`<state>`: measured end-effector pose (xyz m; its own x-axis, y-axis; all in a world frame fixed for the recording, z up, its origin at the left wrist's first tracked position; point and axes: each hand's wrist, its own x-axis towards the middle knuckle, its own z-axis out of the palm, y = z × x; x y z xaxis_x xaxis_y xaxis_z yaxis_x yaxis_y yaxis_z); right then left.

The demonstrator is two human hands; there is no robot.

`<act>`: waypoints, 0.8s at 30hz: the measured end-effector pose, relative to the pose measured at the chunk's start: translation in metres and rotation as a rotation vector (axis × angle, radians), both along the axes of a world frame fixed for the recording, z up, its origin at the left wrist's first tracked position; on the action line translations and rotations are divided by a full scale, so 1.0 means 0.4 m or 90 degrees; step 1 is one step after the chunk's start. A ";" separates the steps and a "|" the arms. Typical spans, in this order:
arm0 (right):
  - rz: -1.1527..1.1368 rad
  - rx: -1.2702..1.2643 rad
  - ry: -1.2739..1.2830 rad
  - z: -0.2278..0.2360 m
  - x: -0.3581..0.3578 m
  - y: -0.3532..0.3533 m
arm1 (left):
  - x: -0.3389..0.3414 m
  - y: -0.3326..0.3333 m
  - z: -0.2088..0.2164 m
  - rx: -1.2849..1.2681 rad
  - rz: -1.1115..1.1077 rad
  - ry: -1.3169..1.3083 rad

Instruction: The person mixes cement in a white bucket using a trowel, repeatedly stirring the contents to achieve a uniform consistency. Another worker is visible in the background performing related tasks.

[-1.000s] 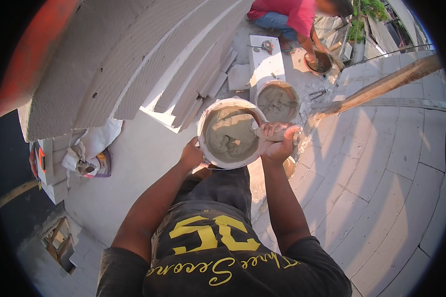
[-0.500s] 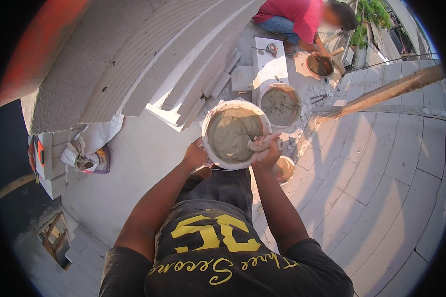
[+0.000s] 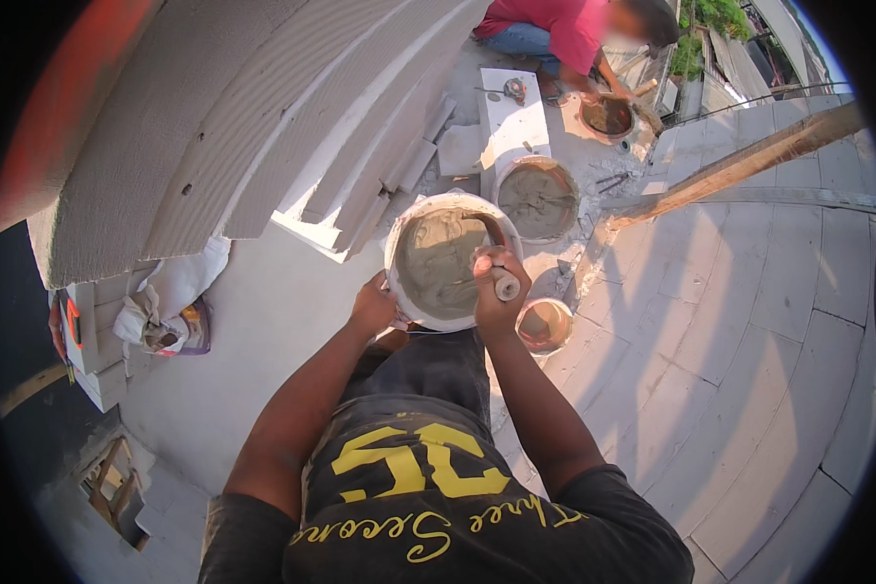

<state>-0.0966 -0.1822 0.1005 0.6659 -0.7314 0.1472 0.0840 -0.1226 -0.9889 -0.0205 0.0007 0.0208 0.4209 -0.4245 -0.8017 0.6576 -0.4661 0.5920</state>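
A round white bucket (image 3: 393,248) of wet grey mortar (image 3: 436,261) is in front of my body. My left hand (image 3: 374,304) grips the bucket's side at its left edge, fingers curled against the wall. In my right hand (image 3: 499,292) is a trowel (image 3: 506,285), its pale round handle pointing back toward me. The trowel's blade reaches into the mortar at the right of the bucket and is partly hidden. Just beyond stands a second bucket (image 3: 501,200) of mortar. A smaller bucket (image 3: 545,326) is to the right of my right wrist.
Pale blocks (image 3: 350,185) are stacked at the upper left. A co-worker in a pink top (image 3: 576,29) crouches at the far side by another bucket (image 3: 608,117). A white board (image 3: 514,122) carries a tape measure. A wooden beam (image 3: 749,167) slants over the block wall (image 3: 749,292) at right.
My right hand has moved from the bucket's right rim inward, turning the trowel so its blade points away in the mortar. My left hand still holds the bucket.
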 end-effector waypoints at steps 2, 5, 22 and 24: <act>0.132 0.022 0.108 -0.020 -0.058 0.006 | 0.008 -0.012 -0.010 -0.003 0.006 0.010; 0.112 0.139 0.167 0.038 -0.069 -0.046 | 0.001 -0.006 -0.014 0.008 0.027 0.022; 0.142 -0.057 -0.017 0.001 -0.006 -0.041 | 0.013 -0.018 0.009 0.010 0.009 0.021; 0.232 -0.068 0.108 0.027 -0.027 -0.080 | 0.014 -0.011 0.011 0.010 0.006 -0.009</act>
<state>-0.1073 -0.2143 0.1111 0.8995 -0.4303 0.0756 -0.0220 -0.2174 -0.9758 -0.0149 -0.0035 0.0253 0.4367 -0.4082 -0.8017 0.6532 -0.4688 0.5946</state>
